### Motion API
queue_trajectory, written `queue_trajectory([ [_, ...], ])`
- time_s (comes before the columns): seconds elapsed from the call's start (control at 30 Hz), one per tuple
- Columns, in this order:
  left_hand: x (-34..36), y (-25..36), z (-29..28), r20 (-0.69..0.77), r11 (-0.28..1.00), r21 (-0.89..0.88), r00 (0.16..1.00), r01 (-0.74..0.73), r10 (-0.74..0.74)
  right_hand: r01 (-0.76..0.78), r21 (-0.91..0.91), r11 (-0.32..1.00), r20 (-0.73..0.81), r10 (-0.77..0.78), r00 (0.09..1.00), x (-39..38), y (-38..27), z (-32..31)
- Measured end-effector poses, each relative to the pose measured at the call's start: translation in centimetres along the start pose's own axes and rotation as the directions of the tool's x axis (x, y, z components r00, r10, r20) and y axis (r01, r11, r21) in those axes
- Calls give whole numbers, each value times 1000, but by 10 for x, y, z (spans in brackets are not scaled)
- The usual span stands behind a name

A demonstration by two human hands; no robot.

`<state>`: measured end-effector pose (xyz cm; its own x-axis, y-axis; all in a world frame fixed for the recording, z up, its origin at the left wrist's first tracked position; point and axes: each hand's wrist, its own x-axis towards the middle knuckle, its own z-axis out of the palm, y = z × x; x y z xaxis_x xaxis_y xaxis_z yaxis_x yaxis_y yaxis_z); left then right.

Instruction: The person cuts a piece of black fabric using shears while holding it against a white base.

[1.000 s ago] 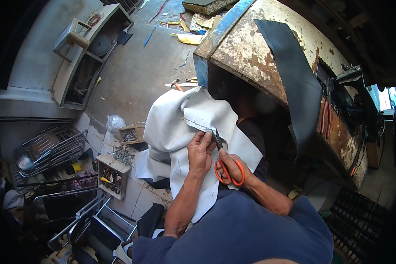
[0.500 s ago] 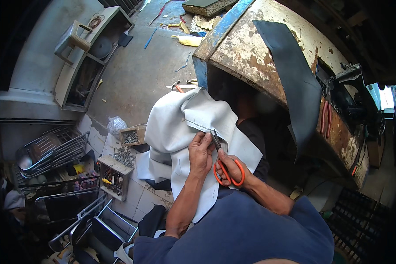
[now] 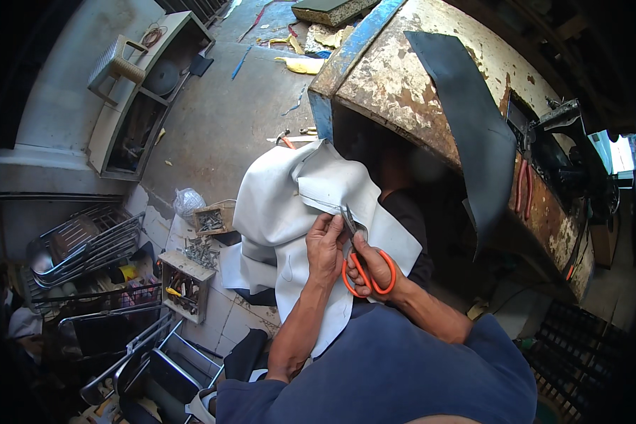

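Note:
Across my lap drapes a large white sheet of leather-like material (image 3: 265, 187), with a folded edge and thin dark lines along it. My left hand (image 3: 324, 249) pinches the edge of this sheet, thumb and fingers pressed together. Beside it, my right hand (image 3: 376, 268) grips orange-handled scissors (image 3: 350, 222). Their blades point up and away from me, slightly parted, next to my left fingertips at the folded edge. I cannot tell whether the blades touch the material.
At the right, a worn workbench (image 3: 381, 85) carries a hanging black sheet (image 3: 466, 120) and red-handled pliers (image 3: 523, 185). Left of me are a box of tools (image 3: 184, 284), a tray of screws (image 3: 210, 220) and folded metal chairs (image 3: 85, 244). A low cabinet (image 3: 131, 127) stands farther off.
The scissor blades have parted slightly, their tips now apart. My left hand has shifted a little to the right, still pinching the white sheet's edge.

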<state>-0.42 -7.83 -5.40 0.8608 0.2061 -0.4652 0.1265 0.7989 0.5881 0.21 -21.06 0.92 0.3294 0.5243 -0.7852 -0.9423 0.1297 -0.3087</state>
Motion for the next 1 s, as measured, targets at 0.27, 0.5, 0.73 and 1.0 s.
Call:
queue_trajectory([
  [0.27,-3,-2,5,-15,1000,12,1000,0,0,225,101,969,-87,-217,972,8,14,-4],
  [0.5,-12,12,-13,-36,994,-69,996,-90,87,720,332,609,-360,-624,693,-5,-39,-18],
  [0.73,-3,14,-17,51,987,-137,995,-82,90,345,-227,911,143,-319,937,-44,-34,9],
  [1.0,-8,18,-9,50,986,-144,995,-79,87,59,-191,980,129,-34,991,-6,14,2],
])
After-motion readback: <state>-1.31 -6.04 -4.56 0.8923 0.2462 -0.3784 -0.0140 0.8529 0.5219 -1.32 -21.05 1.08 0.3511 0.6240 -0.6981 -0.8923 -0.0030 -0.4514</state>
